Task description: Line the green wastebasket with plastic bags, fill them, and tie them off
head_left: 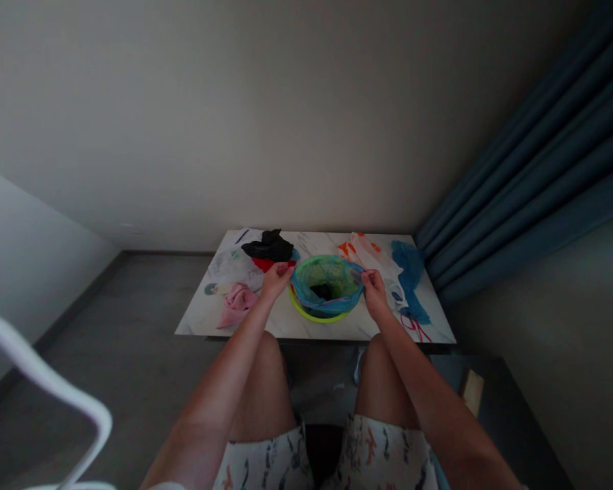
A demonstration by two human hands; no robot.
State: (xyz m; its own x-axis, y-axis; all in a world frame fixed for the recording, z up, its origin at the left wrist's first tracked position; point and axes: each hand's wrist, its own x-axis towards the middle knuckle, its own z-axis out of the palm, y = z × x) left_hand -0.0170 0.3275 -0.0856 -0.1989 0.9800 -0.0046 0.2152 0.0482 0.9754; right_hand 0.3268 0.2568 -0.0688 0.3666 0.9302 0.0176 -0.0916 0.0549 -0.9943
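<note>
A yellow-green bin stands on the marble-patterned table, with a thin blue plastic bag spread around its mouth. On the left side of the bag's edge, my left hand is closed in a pinch. My right hand grips the opposite edge of the same bag, fingers pressed together. Down inside the opening lies something dark, too dim to name. A black plastic bag rests on red material just beyond my left hand, and a pink cloth-like bundle is nearer to me.
White plastic bags with orange print and a crumpled blue bag lie on the table's right side. Red strings are near its front right corner. A blue curtain hangs at right; a white cable-like strip crosses the lower left.
</note>
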